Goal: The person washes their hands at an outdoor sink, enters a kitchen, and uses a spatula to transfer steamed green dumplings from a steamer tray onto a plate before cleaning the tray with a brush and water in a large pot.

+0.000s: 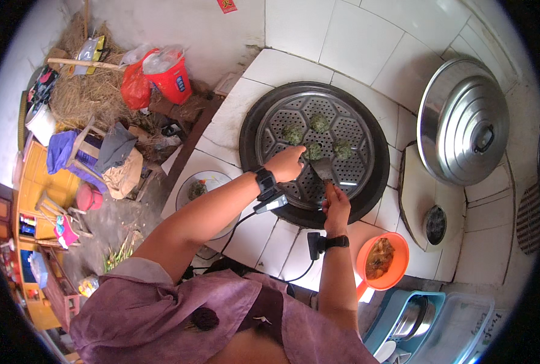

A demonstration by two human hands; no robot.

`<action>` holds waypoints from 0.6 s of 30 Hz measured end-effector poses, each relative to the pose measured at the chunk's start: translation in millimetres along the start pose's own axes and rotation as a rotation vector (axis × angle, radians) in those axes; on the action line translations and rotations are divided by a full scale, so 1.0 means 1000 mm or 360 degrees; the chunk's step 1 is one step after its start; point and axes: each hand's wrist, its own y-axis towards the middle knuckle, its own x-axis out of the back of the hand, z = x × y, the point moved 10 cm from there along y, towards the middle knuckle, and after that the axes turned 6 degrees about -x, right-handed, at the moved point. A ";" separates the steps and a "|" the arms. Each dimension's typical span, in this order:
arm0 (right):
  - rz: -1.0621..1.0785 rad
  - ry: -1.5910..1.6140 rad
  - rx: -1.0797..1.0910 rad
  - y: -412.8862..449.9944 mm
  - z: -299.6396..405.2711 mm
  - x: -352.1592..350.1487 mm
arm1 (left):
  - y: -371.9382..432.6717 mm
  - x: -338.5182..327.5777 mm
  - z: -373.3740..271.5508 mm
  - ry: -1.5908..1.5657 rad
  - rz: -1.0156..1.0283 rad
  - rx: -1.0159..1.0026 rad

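Observation:
My right hand (336,204) grips the handle of a spatula (325,169), its broad blade lying over a perforated metal steamer tray (292,103). My left hand (287,164) reaches over the tray's near left side, index finger extended against or very close to a green ball (313,151); its other fingers are curled and partly hidden. More green balls sit on the tray: one at the back (319,123), one at the left (292,133) and one at the right (342,149). Around the tray shows the black rim of a wok (381,182) set into the stove.
A plate (211,176) with green mixture (197,189) is partly behind my left forearm. An orange dipper (399,273) holds food at the right. A large metal lid (465,123) leans on the tiled wall. Beyond the white tiled stove (270,248) are a blue bin (388,314) and red bucket (176,82).

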 end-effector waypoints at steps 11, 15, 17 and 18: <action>0.0070 0.0093 0.0093 0.021 0.000 -0.003 | 0.068 -0.049 0.029 0.0250 0.0482 0.0443; 0.0111 0.0099 0.0074 0.028 0.000 -0.012 | 0.080 -0.049 0.048 0.0289 0.0106 0.0274; 0.0189 0.0098 0.0024 0.030 0.001 -0.022 | 0.080 -0.049 0.054 0.0270 0.0117 0.0292; 0.0196 0.0097 0.0018 0.029 0.002 -0.026 | 0.078 -0.046 0.053 0.0236 0.0090 0.0291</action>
